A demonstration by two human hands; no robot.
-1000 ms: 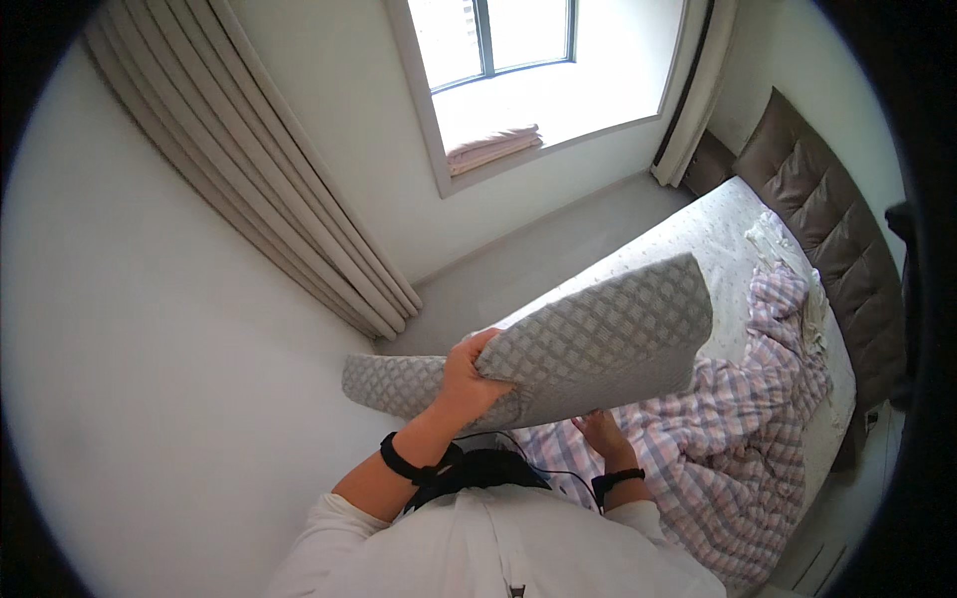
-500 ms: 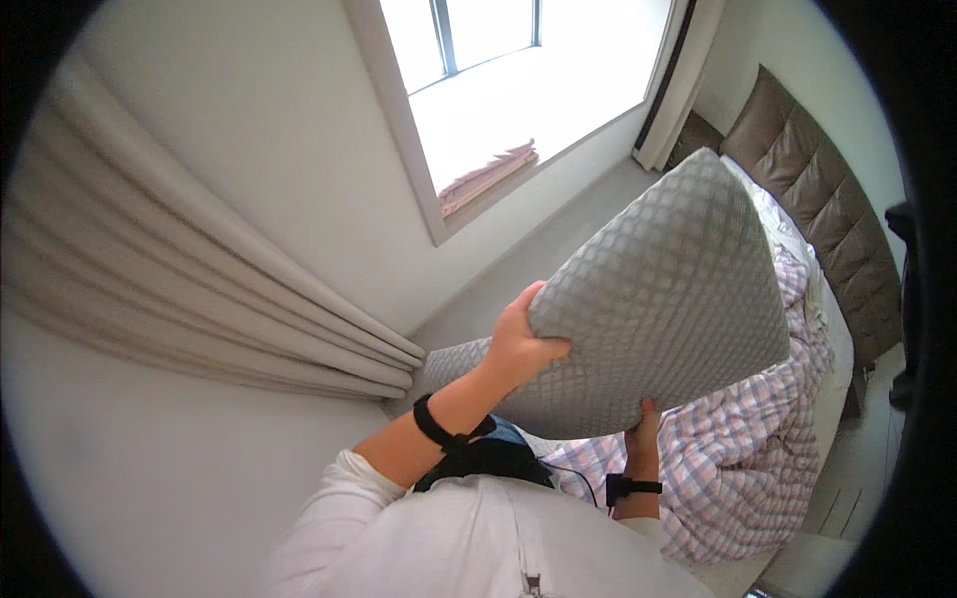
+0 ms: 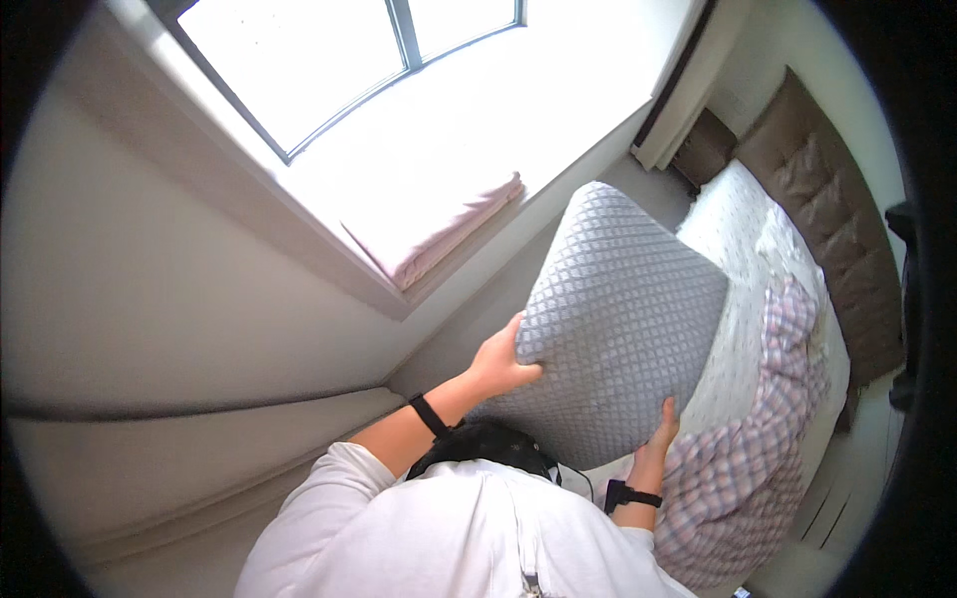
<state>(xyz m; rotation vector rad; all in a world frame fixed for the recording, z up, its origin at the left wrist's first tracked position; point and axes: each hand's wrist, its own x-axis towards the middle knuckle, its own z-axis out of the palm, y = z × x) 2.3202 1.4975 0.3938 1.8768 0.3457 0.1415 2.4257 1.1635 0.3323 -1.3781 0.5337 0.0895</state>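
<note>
Now both hands (image 3: 503, 361) grip the grey pillow's (image 3: 613, 319) lower edges.

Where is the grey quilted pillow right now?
In the head view the grey quilted pillow is right of centre, held up between the left hand and right hand, in front of the bed and to the right of the window sill.

One grey quilted pillow (image 3: 613, 329), gripped by two hands: left hand (image 3: 501, 361), right hand (image 3: 660, 431), each wrist with one black band. One bed (image 3: 743, 299) at right bearing one plaid blanket (image 3: 738, 468) and one brown padded headboard (image 3: 832, 219). One window (image 3: 339, 50) far left, one folded pink cloth (image 3: 434, 234) on its sill.
</note>
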